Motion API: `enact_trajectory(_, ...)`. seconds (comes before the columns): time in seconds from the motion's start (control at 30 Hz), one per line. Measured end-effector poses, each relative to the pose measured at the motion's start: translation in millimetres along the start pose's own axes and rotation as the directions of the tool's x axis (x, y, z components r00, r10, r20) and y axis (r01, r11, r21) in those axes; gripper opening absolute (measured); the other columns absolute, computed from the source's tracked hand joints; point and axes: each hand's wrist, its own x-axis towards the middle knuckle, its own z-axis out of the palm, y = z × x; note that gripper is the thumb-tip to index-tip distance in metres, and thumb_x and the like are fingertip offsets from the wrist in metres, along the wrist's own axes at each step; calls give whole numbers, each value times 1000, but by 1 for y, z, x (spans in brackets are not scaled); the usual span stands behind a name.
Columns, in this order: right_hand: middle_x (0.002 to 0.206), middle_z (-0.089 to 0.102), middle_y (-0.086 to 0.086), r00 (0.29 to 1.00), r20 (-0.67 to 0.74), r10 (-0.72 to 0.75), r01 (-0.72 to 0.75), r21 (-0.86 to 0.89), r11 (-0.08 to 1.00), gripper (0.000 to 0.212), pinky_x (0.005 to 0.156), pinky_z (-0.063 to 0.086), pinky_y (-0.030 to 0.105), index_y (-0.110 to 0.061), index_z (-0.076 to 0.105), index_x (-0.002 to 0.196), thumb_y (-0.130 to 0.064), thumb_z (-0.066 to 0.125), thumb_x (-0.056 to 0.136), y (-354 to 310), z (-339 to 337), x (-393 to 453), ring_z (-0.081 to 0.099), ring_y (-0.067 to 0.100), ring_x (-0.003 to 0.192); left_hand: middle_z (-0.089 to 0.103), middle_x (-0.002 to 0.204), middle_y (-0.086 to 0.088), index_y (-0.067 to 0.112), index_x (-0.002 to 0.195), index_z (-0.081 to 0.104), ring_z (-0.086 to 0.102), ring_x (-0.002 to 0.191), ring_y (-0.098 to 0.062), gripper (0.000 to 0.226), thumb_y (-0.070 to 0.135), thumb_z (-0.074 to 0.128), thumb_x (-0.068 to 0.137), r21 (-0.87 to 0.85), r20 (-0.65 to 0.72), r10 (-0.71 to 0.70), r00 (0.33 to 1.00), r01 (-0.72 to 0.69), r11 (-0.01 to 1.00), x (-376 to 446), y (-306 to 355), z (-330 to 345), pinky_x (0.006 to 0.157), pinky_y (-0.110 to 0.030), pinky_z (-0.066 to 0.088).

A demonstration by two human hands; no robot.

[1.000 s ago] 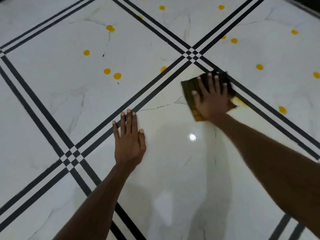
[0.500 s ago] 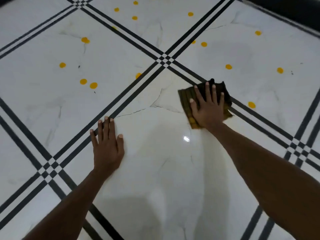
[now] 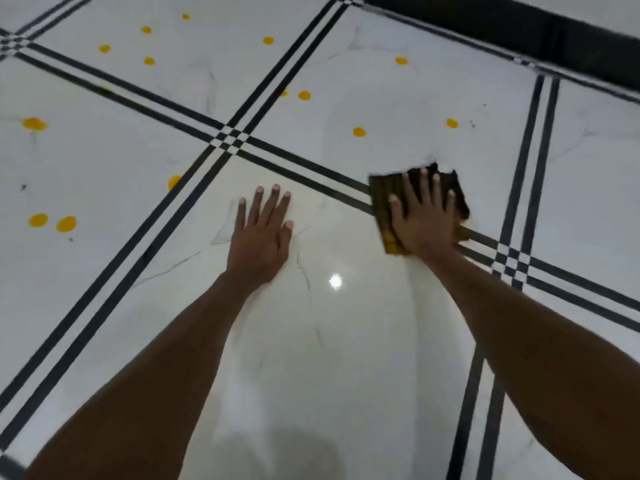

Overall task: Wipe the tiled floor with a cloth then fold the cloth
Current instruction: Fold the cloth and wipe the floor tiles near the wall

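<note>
While the left hand point(image 3: 260, 237) lies flat, fingers spread, on glossy white marble-look tiled floor point(image 3: 346, 358), the right hand point(image 3: 424, 220) presses open-palmed on a ribbed, dark olive-brown cloth point(image 3: 382, 202); yellow spots point(image 3: 359, 132) dot tiles beyond both hands.

I am seeing the right hand point(image 3: 424, 221) covering the middle of the cloth point(image 3: 381, 202), so its folds underneath are hidden from me. Its far right edge is smearing into blur. Both forearms are running out past the near edge. The dark band point(image 3: 519, 32) at the far right is getting cut off by the frame.
</note>
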Motion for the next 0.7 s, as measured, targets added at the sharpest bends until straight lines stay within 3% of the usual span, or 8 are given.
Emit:
enact_trajectory(0.03, 173, 23, 13, 1000, 3, -6, 6, -4, 1000, 70, 127, 13, 64, -26, 30, 164, -58, 18, 103, -18, 5, 14, 18, 37, 161, 9, 175, 0, 22, 166, 15, 1, 163, -24, 59, 39, 23, 110, 23, -8, 1, 1000, -1, 1000, 4, 0, 3, 131, -51, 2)
enact_trajectory(0.1, 174, 20, 12, 969, 43, -242, 242, 2, 970, 65, 127, 14, 64, -27, 28, 165, -54, 22, 106, -55, 14, 0, 15, 36, 162, 7, 175, 0, 23, 166, 13, -1, 163, -23, 59, 38, 23, 110, 29, 5, 2, 1000, -2, 1000, 5, -2, 2, 131, -51, 3)
enact_trajectory(0.23, 177, 5, 0, 760, 186, -623, 631, 19, 775, 61, 132, 1, 55, -33, 15, 167, -53, 26, 111, -47, 2, -94, -2, 24, 164, 6, 176, 0, 24, 167, 11, -3, 163, -22, 59, 38, 20, 110, 42, 9, -6, 1000, 6, 999, 3, 3, -2, 130, -53, 8)
enact_trajectory(0.3, 177, 5, -3, 752, 214, -623, 635, 21, 773, 61, 132, 2, 53, -35, 13, 167, -54, 27, 110, -13, -5, -96, -2, 21, 164, 5, 176, 1, 24, 167, 10, -3, 163, -22, 60, 38, 20, 109, 40, 15, -6, 1000, 6, 999, 4, 3, -3, 130, -53, 8)
enact_trajectory(0.4, 176, 14, 2, 923, 115, -368, 372, -14, 928, 61, 128, 15, 59, -30, 20, 166, -51, 24, 110, -1, -1, -46, 9, 26, 164, 5, 176, 0, 24, 167, 10, -4, 163, -22, 60, 38, 20, 109, 28, 15, -2, 1000, 2, 1000, 5, 3, -3, 131, -52, 6)
enact_trajectory(0.5, 175, 17, 8, 982, 80, -171, 170, 19, 985, 64, 129, 12, 60, -24, 23, 166, -52, 20, 108, -55, 16, -5, 12, 31, 163, 11, 175, 0, 22, 166, 15, 0, 163, -20, 58, 36, 21, 110, -15, -19, -4, 1000, 3, 1000, 3, 3, -2, 132, -49, 4)
enact_trajectory(0.6, 175, 17, 9, 928, 97, -360, 357, 49, 933, 64, 129, 11, 60, -22, 23, 166, -50, 23, 109, -109, 26, -27, 10, 31, 163, 27, 171, -6, 13, 162, 29, 12, 161, -21, 57, 33, 22, 109, -172, -88, -104, 991, 87, 981, 1, 6, -6, 132, -45, 10)
enact_trajectory(0.7, 176, 14, 4, 841, 151, -520, 513, 89, 854, 61, 131, 5, 55, -26, 22, 166, -50, 22, 111, -103, 23, -88, 5, 25, 164, 41, 163, -11, 7, 152, 46, 21, 159, -25, 56, 33, 22, 108, -295, -64, -168, 984, 143, 945, -6, 13, -18, 130, -46, 18)
